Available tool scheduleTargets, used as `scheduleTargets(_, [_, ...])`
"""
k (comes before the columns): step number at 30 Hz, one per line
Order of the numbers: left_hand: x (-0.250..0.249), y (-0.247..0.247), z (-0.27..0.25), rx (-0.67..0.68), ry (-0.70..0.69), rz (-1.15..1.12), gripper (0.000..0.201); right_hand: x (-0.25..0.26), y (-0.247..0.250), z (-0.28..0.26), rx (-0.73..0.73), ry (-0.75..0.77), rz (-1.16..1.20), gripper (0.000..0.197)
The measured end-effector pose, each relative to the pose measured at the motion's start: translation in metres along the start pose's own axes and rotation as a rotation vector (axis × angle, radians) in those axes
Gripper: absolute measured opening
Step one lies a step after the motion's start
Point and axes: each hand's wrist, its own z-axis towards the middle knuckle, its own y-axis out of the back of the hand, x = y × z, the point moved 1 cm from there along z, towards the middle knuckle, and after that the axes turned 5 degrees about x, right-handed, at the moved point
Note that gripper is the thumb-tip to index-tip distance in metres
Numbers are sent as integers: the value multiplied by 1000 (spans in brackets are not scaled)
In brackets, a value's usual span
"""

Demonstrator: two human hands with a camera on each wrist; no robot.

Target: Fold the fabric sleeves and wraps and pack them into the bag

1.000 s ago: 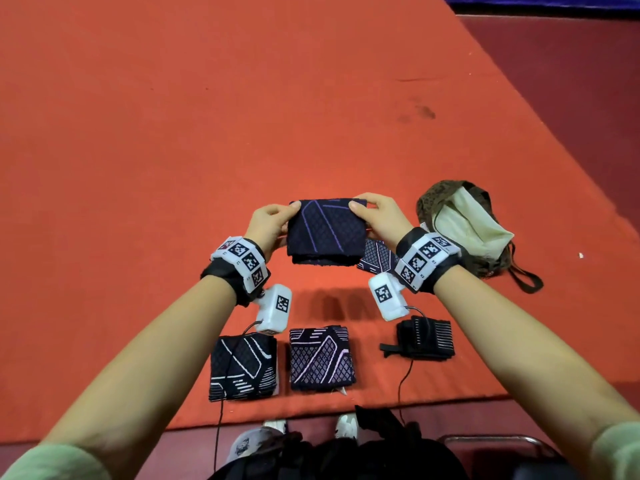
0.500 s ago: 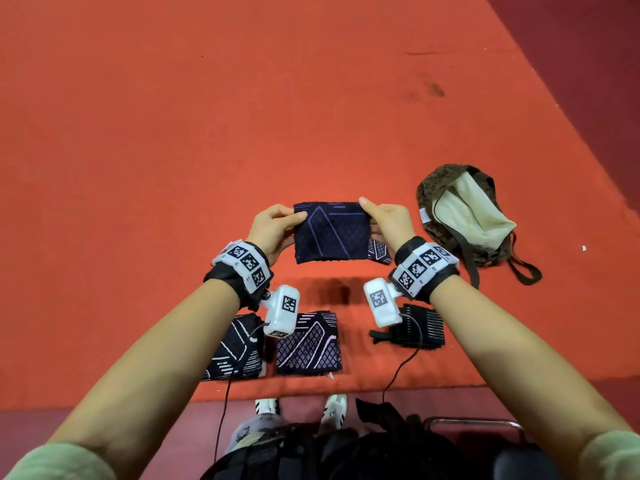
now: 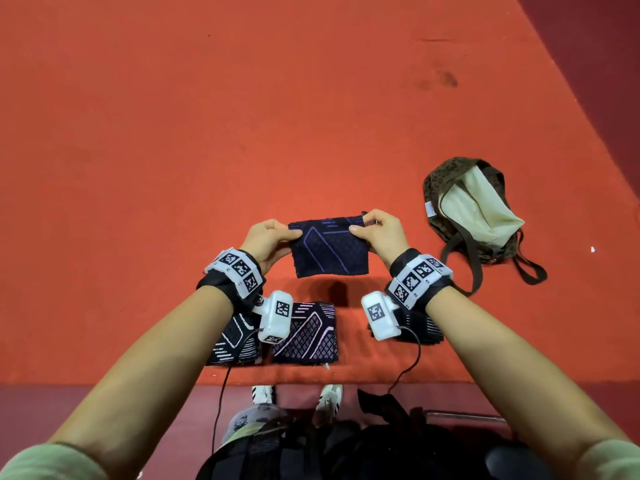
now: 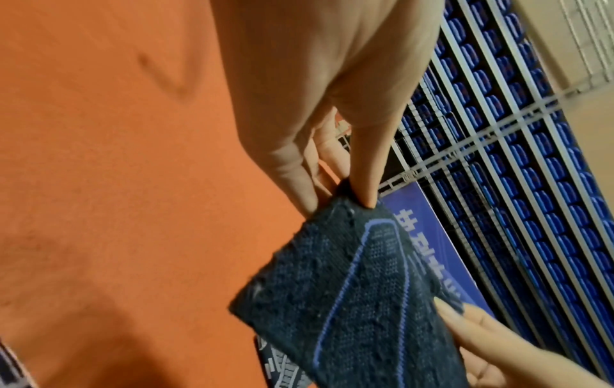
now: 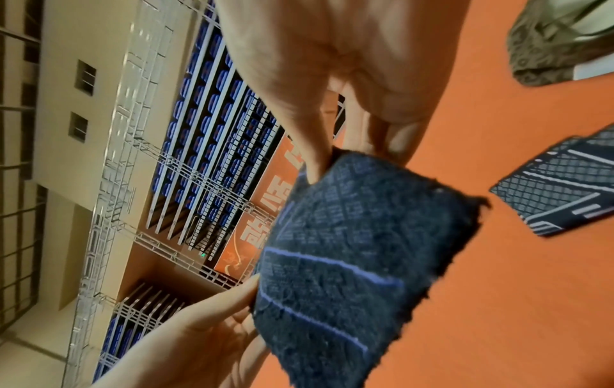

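A folded dark navy sleeve (image 3: 329, 249) with purple lines hangs in the air above the orange mat. My left hand (image 3: 268, 237) pinches its upper left corner, thumb on the near face. My right hand (image 3: 379, 233) pinches the upper right corner. The left wrist view shows the same sleeve (image 4: 358, 302) held between thumb and fingers; the right wrist view shows the sleeve (image 5: 349, 262) too. The olive bag (image 3: 446, 178) lies open to the right, its cream lining (image 3: 478, 209) showing.
Two folded patterned sleeves (image 3: 304, 337) lie side by side near the mat's front edge, and a black folded wrap (image 3: 420, 327) sits under my right wrist. The orange mat (image 3: 242, 116) stretches far ahead. Shoes (image 3: 329, 398) and dark gear lie below the mat's edge.
Both hands carried the folded sleeve slightly higher and nearer, off the patterned piece seen behind it earlier. The grip shifted to its top corners, and it now hangs flatter.
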Motion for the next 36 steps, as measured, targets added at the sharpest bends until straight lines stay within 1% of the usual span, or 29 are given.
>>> scheduleTargets(3, [6,6,-1,12,4,107,33,-11,-2,-4,64,-52,1,25])
scheduleTargets(5, [11,11,-2,68,22,256,36,-17,-2,-8,117,-98,-17,32])
scheduleTargets(6, [13,14,-2,104,32,348,39,-18,-3,-10,149,-95,-62,29])
scheduleTargets(7, [16,17,-3,135,30,439,38,-21,-4,-12,177,-66,-112,21])
scheduleTargets(8, [18,20,-5,153,11,521,34,-22,-6,-16,187,-35,-170,16])
scheduleTargets(10, [21,24,-12,149,-46,646,24,-27,-8,-24,164,-11,-227,17])
scheduleTargets(11, [23,27,-15,137,-75,690,21,-31,-10,-28,173,-18,-205,17])
scheduleTargets(13, [29,35,-23,136,-97,697,18,-37,-15,-37,247,-56,-122,17])
scheduleTargets(16, [41,48,-34,214,-13,528,24,-49,-22,-48,332,-57,-124,17])
scheduleTargets(19, [52,59,-42,251,-34,579,27,-60,-26,-57,315,-14,-190,18])
scheduleTargets(21, [57,62,-46,244,-30,546,24,-66,-26,-62,272,47,-299,15])
scheduleTargets(22, [60,64,-48,235,-18,512,20,-69,-26,-65,266,43,-333,11])
scheduleTargets(23, [62,65,-48,228,-4,469,16,-71,-27,-66,279,15,-325,5])
scheduleTargets(24, [63,66,-48,227,19,437,13,-74,-30,-68,297,-31,-278,6])
scheduleTargets(26, [66,66,-48,242,53,423,12,-81,-35,-69,306,-117,-178,16])
scheduleTargets(29, [76,62,-47,221,131,405,13,-91,-44,-71,296,-219,-161,18])
scheduleTargets(31, [90,63,-43,183,184,435,19,-100,-50,-69,283,-266,-190,18])
scheduleTargets(34, [117,70,-36,105,198,647,28,-121,-58,-60,249,-300,-303,23])
scheduleTargets(36, [132,72,-35,55,218,798,25,-136,-63,-55,218,-297,-438,25])
